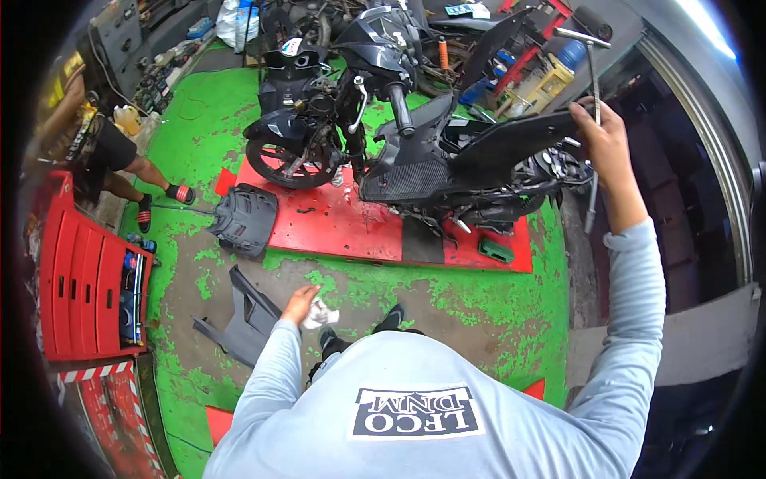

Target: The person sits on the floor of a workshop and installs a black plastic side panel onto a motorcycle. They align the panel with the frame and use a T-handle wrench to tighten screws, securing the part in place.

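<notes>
My right hand (608, 145) is raised at the right and grips a long T-handle wrench (591, 88) together with the edge of a black motorcycle panel (519, 137). The panel lies over the rear of a black scooter (383, 120) standing on a red lift platform (335, 227). My left hand (302, 305) hangs low near my body and is closed on a crumpled white rag (321, 315). My dark shoes (391, 319) stand on the worn green floor.
Loose black body panels lie on the floor, one (246, 219) by the platform's left end and another (243, 319) near my left hand. A red tool chest (84, 275) stands at the left. A person's legs in sandals (152, 188) are at the far left.
</notes>
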The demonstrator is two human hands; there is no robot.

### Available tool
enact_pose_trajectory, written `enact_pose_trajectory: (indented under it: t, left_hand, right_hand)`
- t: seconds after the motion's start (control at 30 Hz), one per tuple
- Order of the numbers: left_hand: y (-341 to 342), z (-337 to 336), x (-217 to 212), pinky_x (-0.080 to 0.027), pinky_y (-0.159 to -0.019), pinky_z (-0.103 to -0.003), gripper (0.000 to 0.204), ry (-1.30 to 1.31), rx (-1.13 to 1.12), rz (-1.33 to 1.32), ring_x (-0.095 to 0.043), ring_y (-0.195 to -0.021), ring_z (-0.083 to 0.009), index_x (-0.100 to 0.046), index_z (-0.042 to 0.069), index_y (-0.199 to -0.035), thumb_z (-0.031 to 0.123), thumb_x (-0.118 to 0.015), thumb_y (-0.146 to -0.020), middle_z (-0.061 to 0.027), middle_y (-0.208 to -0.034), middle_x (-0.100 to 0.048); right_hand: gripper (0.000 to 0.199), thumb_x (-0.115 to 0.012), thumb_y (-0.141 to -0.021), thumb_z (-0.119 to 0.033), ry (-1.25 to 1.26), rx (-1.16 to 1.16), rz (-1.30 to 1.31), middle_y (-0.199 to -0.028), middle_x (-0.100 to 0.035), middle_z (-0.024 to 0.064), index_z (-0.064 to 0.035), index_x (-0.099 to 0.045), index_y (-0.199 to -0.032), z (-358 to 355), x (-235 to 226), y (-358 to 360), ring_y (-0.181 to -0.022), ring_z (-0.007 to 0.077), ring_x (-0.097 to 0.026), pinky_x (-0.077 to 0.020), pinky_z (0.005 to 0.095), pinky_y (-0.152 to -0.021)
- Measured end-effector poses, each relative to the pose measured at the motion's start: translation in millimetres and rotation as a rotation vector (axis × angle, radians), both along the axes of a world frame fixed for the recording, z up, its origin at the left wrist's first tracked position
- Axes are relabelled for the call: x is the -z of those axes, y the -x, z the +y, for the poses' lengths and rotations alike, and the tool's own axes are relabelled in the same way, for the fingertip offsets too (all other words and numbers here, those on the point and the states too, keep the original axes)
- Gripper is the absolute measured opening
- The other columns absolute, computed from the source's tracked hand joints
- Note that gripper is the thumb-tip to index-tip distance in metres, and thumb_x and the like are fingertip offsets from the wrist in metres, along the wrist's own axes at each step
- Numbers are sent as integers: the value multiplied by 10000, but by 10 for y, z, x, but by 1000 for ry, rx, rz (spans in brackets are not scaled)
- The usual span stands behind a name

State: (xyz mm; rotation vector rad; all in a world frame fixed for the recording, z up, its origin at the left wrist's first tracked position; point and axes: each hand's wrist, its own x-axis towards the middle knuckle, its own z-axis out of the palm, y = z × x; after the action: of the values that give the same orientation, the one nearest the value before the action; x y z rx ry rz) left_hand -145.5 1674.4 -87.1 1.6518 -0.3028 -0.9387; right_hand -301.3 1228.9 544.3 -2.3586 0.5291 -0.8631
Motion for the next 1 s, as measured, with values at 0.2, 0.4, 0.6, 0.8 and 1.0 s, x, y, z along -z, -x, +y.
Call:
enact_pose_trajectory:
  t: [0.2, 0.4, 0.6, 0.8, 1.0]
  left_hand:
    - [297, 547, -50, -500, -955, -359, 463, -163, -321, 201, -659, -1075, -236, -701, -45, -1218, 348, -664, -976, -159, -1202, -719]
    - [860, 269, -277, -526, -940, -378, 409, -205, -577, 211, -673, -1060, -244, -725, -12, -1175, 339, -616, -996, -162, -1196, -717]
    - [1215, -194, 138, -486, -984, -363, 466, -214, -697, 232, -660, -1102, -266, -689, -55, -1239, 330, -675, -978, -173, -1202, -721]
    - [1195, -738, -50, -494, -969, -365, 479, -212, -664, 264, -664, -1080, -261, -686, -52, -1245, 343, -680, -974, -161, -1182, -726]
    - [810, -990, -309, -494, -965, -354, 467, -292, -569, 167, -664, -1078, -257, -694, -52, -1231, 337, -680, -974, -159, -1168, -730]
  right_hand:
    - [244, -723, -988, -254, -42, -72, 100, -867, -670, -40, -25, -721, -1070, -905, 626, -751, -787, 52, -538, -457, 253, -736]
    - [285, -737, -981, -215, -67, -236, -14, -977, -748, 24, 13, -714, -1149, -1642, 1324, -1208, -883, 71, -612, -503, 263, -832]
    - [203, -727, -982, -194, -195, -291, -121, -832, -666, -35, 4, -699, -1012, -2086, 2196, -1188, -776, 65, -525, -459, 279, -698]
    - [271, -745, -955, -268, -130, -133, 2, -656, -605, 158, -11, -657, -965, -2183, 3070, -635, -571, 181, -489, -449, 362, -578]
    - [276, -744, -960, -232, -316, 88, -6, -727, -638, 88, 22, -641, -986, -2460, 3679, 54, -648, 121, -492, -461, 317, -628]
